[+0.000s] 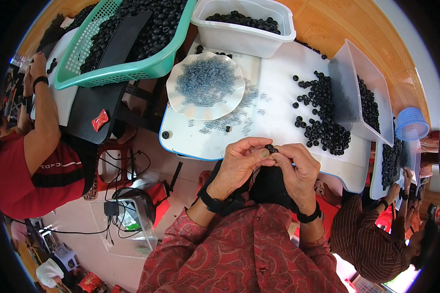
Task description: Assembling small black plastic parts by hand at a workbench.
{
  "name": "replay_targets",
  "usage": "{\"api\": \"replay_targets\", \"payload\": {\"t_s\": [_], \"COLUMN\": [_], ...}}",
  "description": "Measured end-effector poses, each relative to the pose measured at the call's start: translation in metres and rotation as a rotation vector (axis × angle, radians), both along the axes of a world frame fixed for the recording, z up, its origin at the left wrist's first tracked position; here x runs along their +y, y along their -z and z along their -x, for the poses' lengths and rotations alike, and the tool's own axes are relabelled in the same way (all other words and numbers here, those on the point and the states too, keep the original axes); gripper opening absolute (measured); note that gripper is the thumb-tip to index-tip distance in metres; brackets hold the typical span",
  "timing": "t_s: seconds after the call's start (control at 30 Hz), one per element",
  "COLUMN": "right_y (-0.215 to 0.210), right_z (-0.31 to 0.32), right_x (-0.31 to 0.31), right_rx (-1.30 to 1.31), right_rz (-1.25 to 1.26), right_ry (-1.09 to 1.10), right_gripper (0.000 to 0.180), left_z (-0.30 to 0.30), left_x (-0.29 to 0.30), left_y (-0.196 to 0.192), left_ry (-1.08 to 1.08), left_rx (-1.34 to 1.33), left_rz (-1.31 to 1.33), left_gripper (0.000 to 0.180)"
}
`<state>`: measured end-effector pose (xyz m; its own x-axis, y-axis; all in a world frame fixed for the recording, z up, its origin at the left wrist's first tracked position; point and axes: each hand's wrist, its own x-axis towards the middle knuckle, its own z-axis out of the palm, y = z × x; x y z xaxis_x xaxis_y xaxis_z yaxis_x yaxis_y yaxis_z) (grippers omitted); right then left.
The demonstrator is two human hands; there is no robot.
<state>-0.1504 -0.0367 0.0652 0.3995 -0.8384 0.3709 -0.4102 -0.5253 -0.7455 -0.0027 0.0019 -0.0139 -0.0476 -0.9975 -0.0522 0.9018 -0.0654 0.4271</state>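
Black rubber rings, one or two, were pinched between the fingertips of the left hand and the right hand, held together just above the near edge of the white bench. Much appeared left: a loose heap of black rings lay to the right, and small clear rings filled a white scalloped plate. Whether a clear ring was being fitted could not be told; the fingers hid the joint. Finished pieces could not be distinguished in the tipped clear tub.
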Motion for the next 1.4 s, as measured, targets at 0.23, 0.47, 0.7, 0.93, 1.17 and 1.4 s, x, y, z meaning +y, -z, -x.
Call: {"api": "replay_targets", "payload": {"t_s": [0.23,0.47,0.7,0.93,1.17,1.4], "right_y": [-0.001,-0.007,-0.006,0.002,0.002,0.007], "right_z": [0.000,0.000,0.002,0.004,0.006,0.008], "right_x": [0.000,0.000,0.001,0.003,0.001,-0.005], "right_rx": [0.048,0.106,0.109,0.070,0.053,0.032], "right_rz": [0.016,0.027,0.029,-0.013,-0.081,-0.095], "right_ry": [-0.005,-0.009,-0.015,-0.022,-0.046,-0.078], "right_gripper": [0.014,0.015,0.014,0.013,0.011,0.013], "left_z": [0.000,-0.003,-0.010,-0.014,-0.018,-0.024], "left_x": [0.002,0.003,0.003,0.005,0.005,0.001], "left_y": [0.000,-0.001,-0.009,-0.008,-0.013,-0.016], "left_ry": [-0.013,-0.031,-0.029,-0.065,-0.095,-0.092], "left_rx": [-0.068,-0.203,-0.406,-0.533,-0.636,-0.738], "left_rz": [-0.010,0.011,0.032,0.082,0.162,0.203], "left_gripper": [0.027,0.028,0.030,0.026,0.022,0.022]}}
